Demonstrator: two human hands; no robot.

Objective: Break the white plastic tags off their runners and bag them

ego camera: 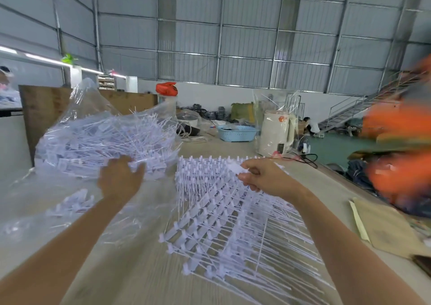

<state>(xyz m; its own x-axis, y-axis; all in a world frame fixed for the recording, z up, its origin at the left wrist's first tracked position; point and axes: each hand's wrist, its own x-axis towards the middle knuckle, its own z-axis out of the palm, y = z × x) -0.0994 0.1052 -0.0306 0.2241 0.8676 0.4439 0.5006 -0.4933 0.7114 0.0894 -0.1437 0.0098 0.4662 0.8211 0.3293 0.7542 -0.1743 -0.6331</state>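
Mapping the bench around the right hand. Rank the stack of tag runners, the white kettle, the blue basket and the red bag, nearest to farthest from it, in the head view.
1. Stack of tag runners: directly under the right hand.
2. White kettle: just beyond it, in clear wrap.
3. Blue basket: farther back on the table, left of the kettle.
4. Red bag: far back, to the left.

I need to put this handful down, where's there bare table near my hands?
Bare table lies near you between your forearms, left of the stacked runners. Another strip runs between the runners and the brown envelope. Crowded: the clear bag of tags by the left hand.
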